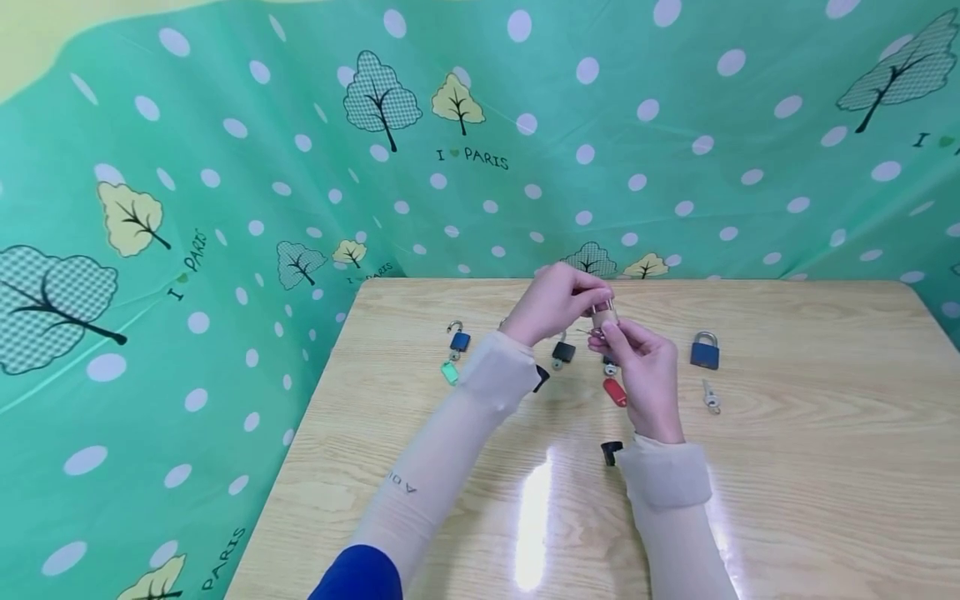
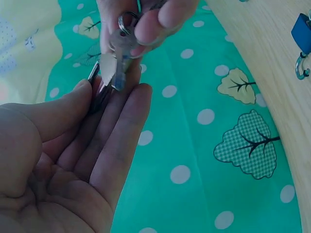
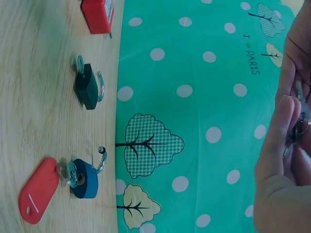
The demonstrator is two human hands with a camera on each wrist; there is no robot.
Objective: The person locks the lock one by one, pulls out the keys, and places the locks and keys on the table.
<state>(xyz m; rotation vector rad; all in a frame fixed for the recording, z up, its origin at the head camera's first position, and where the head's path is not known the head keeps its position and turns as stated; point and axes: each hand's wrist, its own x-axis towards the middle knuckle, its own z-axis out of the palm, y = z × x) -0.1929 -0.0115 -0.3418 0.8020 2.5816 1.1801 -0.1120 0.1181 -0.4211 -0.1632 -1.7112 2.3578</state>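
Both hands are raised above the far part of the table, meeting at a small padlock (image 1: 603,317) with a light-coloured body and its shackle upward. The left hand (image 1: 553,302) pinches the padlock at its shackle end between thumb and fingers. From below, the right hand (image 1: 649,371) has thumb and fingers together at the lower end, where the keys are. Seen from the left wrist, the keys (image 2: 121,44) hang on a metal ring (image 2: 127,22) at the right fingertips. The padlock is largely hidden by fingers in both wrist views.
On the wooden table (image 1: 810,483) lie a blue padlock (image 1: 460,342) with a green tag (image 1: 450,372), a black padlock (image 1: 564,352), a red tag (image 1: 615,392), and a locked blue padlock (image 1: 704,354) above loose keys (image 1: 711,400). A red padlock (image 3: 97,17) appears in the right wrist view.
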